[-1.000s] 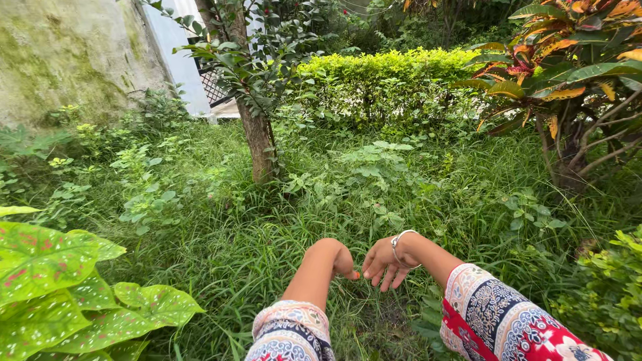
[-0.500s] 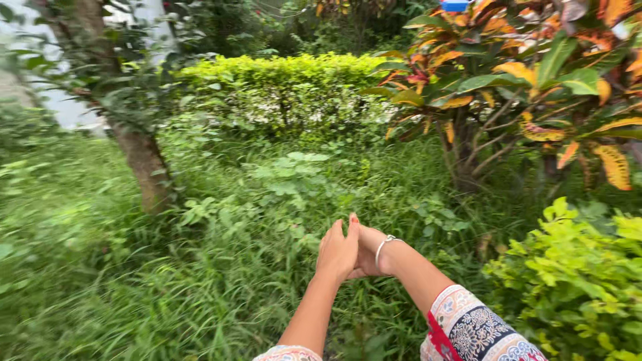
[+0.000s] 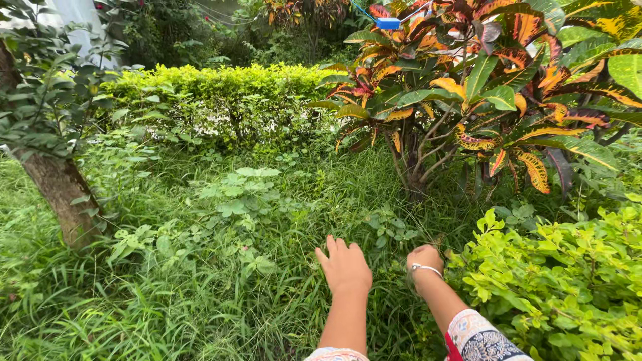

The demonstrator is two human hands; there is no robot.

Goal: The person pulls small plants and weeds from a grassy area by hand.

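Left hand (image 3: 346, 266) spread over grass (image 3: 221, 294), right hand (image 3: 424, 259) (bangled) curled

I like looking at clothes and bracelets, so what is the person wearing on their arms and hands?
The right hand has a thin silver bangle round its wrist. The right sleeve is patterned cloth in red, cream and dark blue, ending below the elbow. The left hand wears no bracelet, and only a small patterned edge of the left sleeve shows at the bottom of the picture. Both forearms are bare.
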